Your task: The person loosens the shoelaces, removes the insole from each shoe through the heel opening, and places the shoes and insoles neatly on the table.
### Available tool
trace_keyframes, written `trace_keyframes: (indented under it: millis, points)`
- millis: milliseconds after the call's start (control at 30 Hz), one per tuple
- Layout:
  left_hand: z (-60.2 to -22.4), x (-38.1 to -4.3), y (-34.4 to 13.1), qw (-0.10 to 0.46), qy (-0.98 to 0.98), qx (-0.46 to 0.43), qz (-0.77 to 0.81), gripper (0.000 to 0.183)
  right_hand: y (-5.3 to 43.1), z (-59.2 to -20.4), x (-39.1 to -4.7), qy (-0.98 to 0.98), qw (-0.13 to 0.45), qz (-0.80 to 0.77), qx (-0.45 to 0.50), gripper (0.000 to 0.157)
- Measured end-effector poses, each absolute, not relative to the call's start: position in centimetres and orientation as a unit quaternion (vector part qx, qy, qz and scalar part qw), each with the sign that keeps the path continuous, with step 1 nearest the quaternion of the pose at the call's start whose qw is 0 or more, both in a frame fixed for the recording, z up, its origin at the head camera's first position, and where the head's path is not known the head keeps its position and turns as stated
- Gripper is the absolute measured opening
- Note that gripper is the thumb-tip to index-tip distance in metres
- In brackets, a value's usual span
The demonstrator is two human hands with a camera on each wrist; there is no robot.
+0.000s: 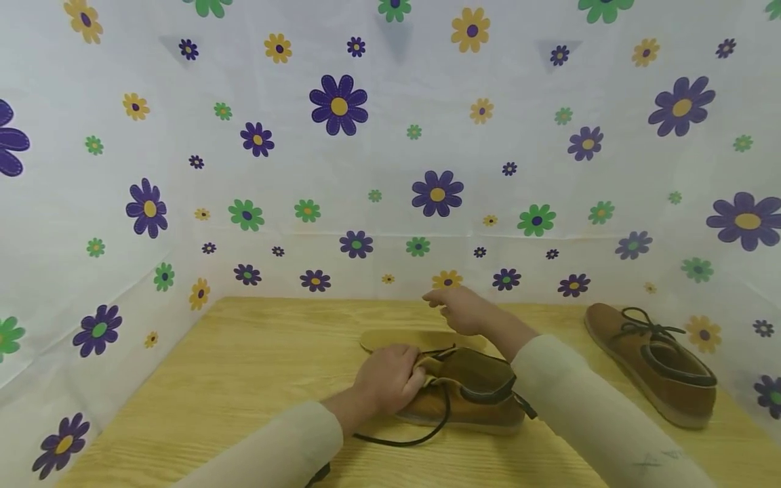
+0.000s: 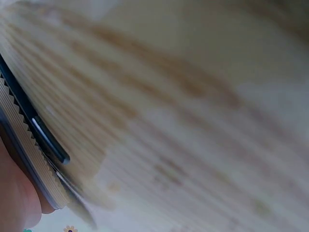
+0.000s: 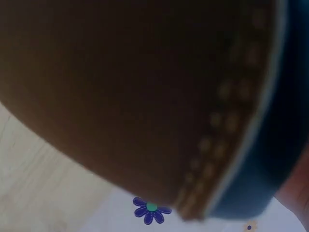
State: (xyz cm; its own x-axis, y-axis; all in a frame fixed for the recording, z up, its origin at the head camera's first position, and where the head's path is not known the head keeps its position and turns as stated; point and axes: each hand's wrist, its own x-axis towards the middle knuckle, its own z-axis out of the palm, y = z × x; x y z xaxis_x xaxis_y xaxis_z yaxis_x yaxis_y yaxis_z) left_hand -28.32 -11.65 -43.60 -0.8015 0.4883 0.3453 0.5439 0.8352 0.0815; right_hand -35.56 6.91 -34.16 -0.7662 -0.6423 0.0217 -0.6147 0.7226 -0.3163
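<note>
A brown lace-up shoe (image 1: 470, 413) with a dark collar lies on its sole on the table, toe to the left. My left hand (image 1: 387, 379) grips it at the tongue, thumb toward the opening. A loose black lace (image 1: 436, 427) trails from the shoe; in the left wrist view the lace tip (image 2: 53, 140) lies along a zigzag-cut edge beside my fingers (image 2: 17, 193). Just past the shoe, my right hand (image 1: 466, 312) hovers with its index finger pointing left, holding nothing. Below it lies a flat tan insole (image 1: 375, 339), partly hidden. Stitched brown leather (image 3: 120, 111) fills the right wrist view.
The matching shoe (image 1: 653, 369), its black lace tied in a bow, stands at the right of the wooden table (image 1: 244, 366). A white flowered sheet (image 1: 390, 169) rises at the back and both sides.
</note>
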Motion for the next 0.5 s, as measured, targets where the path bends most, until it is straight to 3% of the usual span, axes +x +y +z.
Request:
trace_keyframes:
  millis: [200,500]
  points:
    - [-43.6,-28.2,-11.3,0.152,-0.946,-0.272,-0.082,0.037,8.0,-33.6,-34.4,0.921,0.051,-0.132,-0.363,0.034]
    - [-43.9,-28.3,-11.6,0.147,-0.949,-0.265,-0.092,0.038,10.0,-33.5,-32.0,0.895,0.165,-0.160,-0.383,0.035]
